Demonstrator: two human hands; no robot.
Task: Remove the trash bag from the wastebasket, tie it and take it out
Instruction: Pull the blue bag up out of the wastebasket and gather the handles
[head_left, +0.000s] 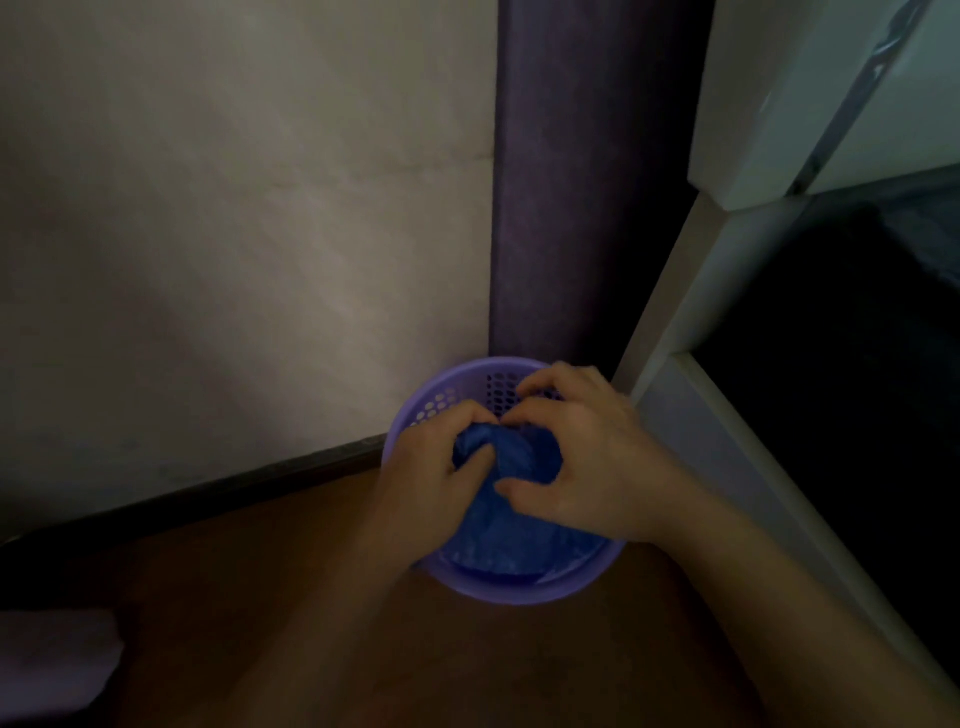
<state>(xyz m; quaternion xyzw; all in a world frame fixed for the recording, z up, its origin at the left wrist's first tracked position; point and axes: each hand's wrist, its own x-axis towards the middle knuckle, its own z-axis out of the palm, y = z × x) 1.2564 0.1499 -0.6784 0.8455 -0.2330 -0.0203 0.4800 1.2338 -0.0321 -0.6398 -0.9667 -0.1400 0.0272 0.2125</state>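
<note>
The two bare forearms reached forward from the camera over the brown floor. The left hand and the right hand met above the wastebasket, both with fingers curled tight around the gathered top of the blue trash bag. The bag's body still sat inside the purple perforated basket, its bunched neck raised between the two grips. The basket stood on the floor in a corner, close to the pale wall, a dark purple post and a white cabinet.
</note>
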